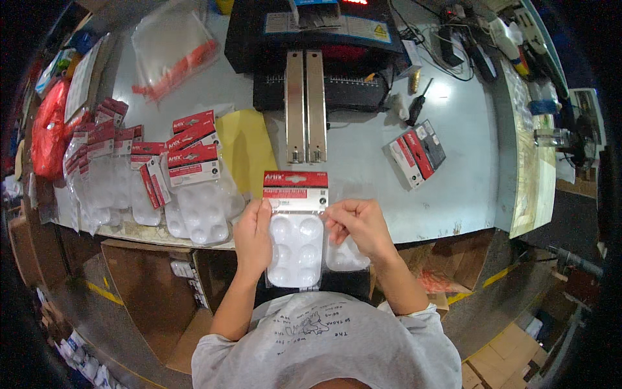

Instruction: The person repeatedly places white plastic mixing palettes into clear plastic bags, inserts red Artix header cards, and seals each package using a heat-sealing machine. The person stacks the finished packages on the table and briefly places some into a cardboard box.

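In front of me is a bagged white paint palette [295, 251] with round wells. A red and white header card [296, 192] with a hang hole sits across the bag's top. My left hand [253, 235] pinches the pack at the card's lower left corner. On the opposite side, the curled fingers of my right hand [360, 225] close on the pack's edge, just below the card; their tips are partly hidden. Below my right hand, a second white palette [347, 257] shows in part at the table edge.
Carded palette packs [194, 194] lie piled on the left, beside a yellow sheet [246, 146]. A black machine with two metal rails [306, 107] stands ahead. To the right are a stack of header cards [414, 155], a screwdriver [420, 102] and cables.
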Tool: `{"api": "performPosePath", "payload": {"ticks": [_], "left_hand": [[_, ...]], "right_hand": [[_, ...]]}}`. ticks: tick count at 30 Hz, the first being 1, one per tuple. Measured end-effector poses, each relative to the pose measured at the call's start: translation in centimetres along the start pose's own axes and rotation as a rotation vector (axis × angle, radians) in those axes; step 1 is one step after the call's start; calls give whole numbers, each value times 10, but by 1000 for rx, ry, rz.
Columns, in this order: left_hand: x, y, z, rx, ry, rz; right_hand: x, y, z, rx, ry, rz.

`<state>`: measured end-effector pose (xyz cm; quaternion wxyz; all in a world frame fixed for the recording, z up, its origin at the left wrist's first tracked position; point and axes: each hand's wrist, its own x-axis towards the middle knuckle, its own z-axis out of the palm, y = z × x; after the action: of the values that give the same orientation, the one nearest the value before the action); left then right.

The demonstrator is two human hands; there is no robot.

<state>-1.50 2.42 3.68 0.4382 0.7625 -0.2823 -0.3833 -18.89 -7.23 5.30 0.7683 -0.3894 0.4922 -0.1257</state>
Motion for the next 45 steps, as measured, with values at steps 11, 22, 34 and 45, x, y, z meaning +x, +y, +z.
{"api": "performPosePath", "payload": {"ticks": [11, 22, 34, 45], "left_hand": [[57, -10, 37, -238, 99, 16], [59, -1, -41, 64, 248, 5], [-3, 23, 65, 661, -44, 549], [-8, 37, 43, -337, -294, 354]], "right_hand": [[54, -14, -1, -13, 198, -123], [34, -40, -83, -679, 709, -579], [61, -17, -195, -1225, 763, -291], [43, -50, -174, -1134, 863, -454]]}}
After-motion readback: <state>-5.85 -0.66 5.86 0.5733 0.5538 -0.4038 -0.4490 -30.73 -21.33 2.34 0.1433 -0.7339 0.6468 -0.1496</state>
